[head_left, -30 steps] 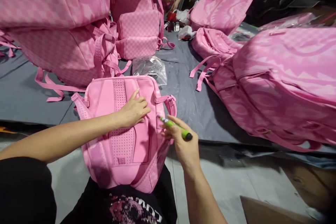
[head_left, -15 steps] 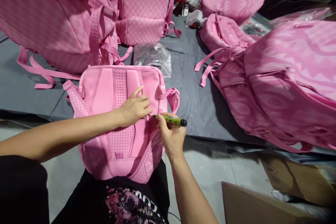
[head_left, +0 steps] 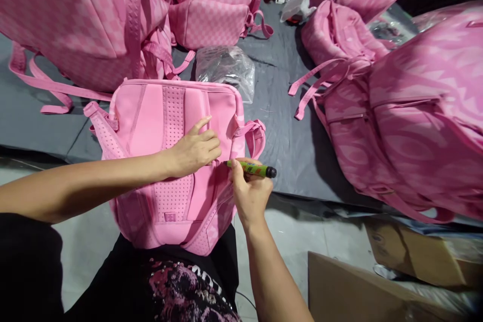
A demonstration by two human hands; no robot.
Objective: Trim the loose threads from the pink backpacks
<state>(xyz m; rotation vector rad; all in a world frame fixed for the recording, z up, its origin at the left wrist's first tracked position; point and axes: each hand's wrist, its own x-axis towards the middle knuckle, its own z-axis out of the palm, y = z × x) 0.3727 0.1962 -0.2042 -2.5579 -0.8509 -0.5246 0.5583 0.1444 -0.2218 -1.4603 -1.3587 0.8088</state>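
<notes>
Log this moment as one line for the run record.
left hand flat on pink backpack | right hand holds green marker, tip at backpack | clear plastic bag behind

Readable text scarce. Black T-shirt [head_left: 181, 287] at bottom edge of view: pale block lettering above a pink-and-white print, seen upside down and cut off; letters cannot be made out with certainty. Green marker [head_left: 251, 168]: small red and yellow label on the barrel, too small to read. Pink backpacks: no legible tag or brand.
</notes>
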